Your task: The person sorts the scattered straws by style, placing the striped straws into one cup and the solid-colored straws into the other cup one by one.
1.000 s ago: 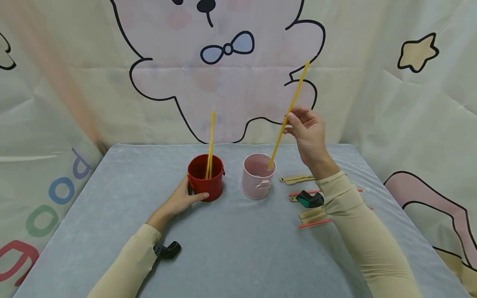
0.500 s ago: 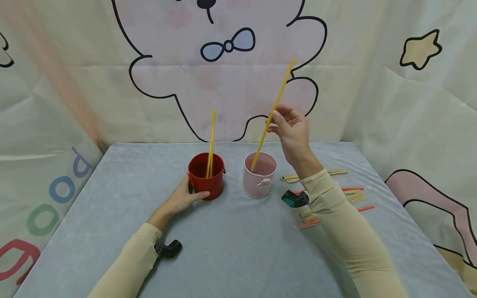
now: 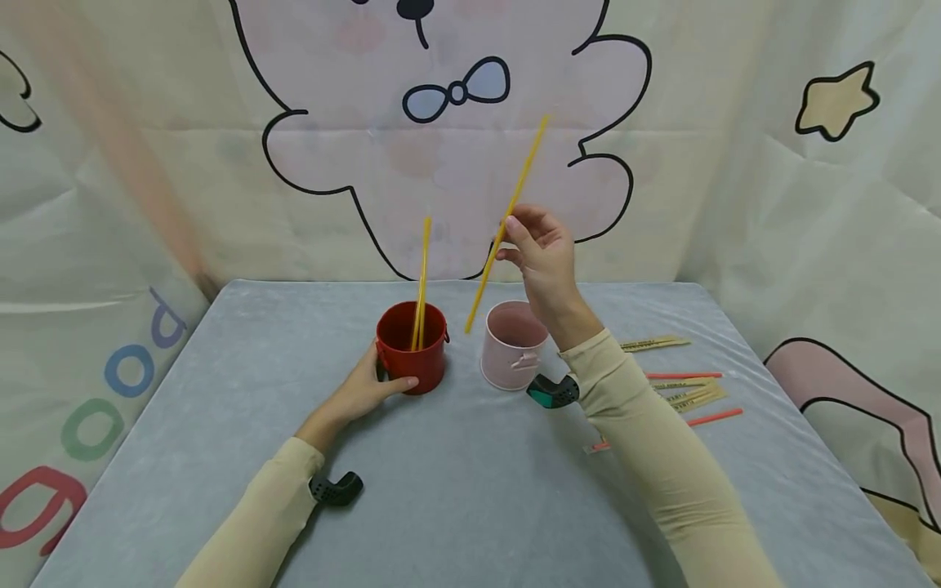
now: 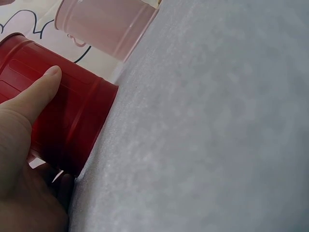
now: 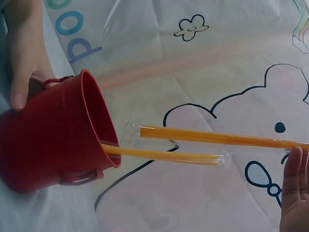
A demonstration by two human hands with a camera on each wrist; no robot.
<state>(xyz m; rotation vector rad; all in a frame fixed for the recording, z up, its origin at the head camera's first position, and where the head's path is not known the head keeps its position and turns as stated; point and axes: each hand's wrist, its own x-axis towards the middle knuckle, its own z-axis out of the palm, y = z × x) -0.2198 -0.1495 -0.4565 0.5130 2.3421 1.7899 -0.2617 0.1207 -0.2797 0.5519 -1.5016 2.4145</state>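
Note:
My left hand [image 3: 362,395] grips a small red bucket [image 3: 419,371] low on its side. Its thumb [image 4: 42,94] lies along the wall in the left wrist view, with the other fingers partly hidden behind. Yellow straws [image 3: 424,261] lean upright inside the bucket. Up to the right, my right hand [image 3: 544,265] pinches another yellow straw [image 3: 524,175] between thumb and fingers. That straw slants, its lower end in the air between the red bucket and a pink bucket [image 3: 502,366]. Clear wrapping shows round the held straw [image 5: 203,136] in the right wrist view.
On the grey-blue tablecloth [image 3: 470,490], several flat beige printed packets [image 3: 694,398] and red straws [image 3: 716,416] lie to the right, partly covered by the right forearm. A printed cloth backdrop [image 3: 367,155] rises behind the table.
My right hand has moved left with the yellow straw, carrying its lower end from over the pink bucket towards the red one. The left hand stays on the red bucket.

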